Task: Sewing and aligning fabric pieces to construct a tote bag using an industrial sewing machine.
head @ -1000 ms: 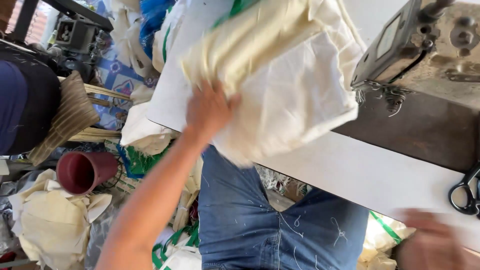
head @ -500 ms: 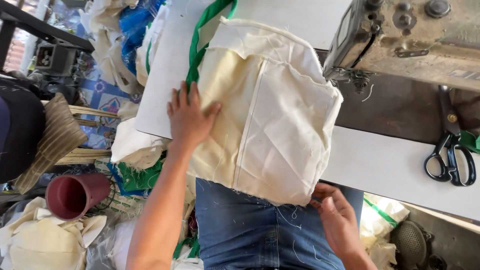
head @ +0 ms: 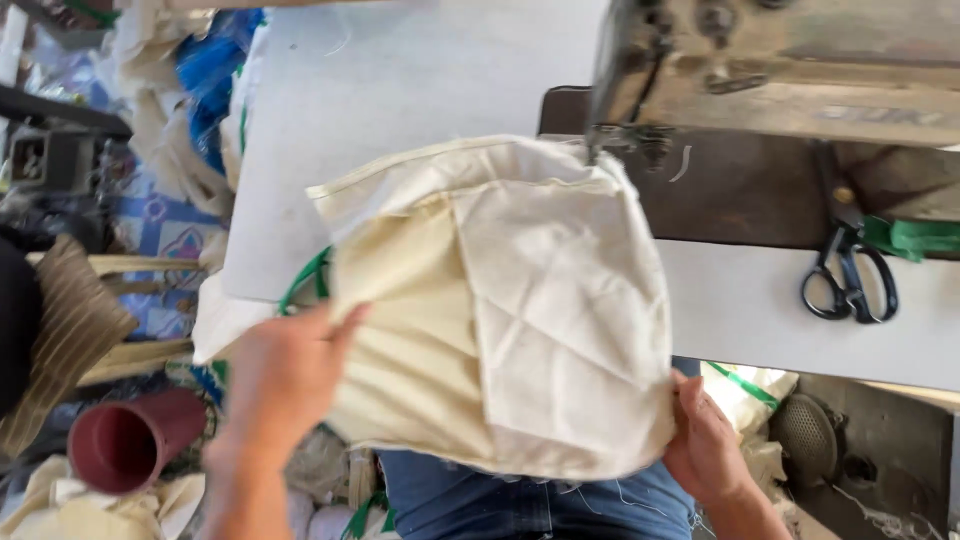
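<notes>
Between both hands, cloth bag (head: 500, 310) lies on table (head: 400, 90), far edge at sewing machine (head: 780, 60) needle. Left hand (head: 285, 375) presses flat, right hand (head: 705, 440) pinches near corner. Positioned; stitching apparently not begun. Scissors (head: 850, 285) right of grip.

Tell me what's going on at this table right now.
A person holds a cream cloth bag with both hands: the left hand lies flat on its side, the right hand grips its lower corner. The bag's top edge sits by the sewing machine. Black scissors lie on the white table.
</notes>
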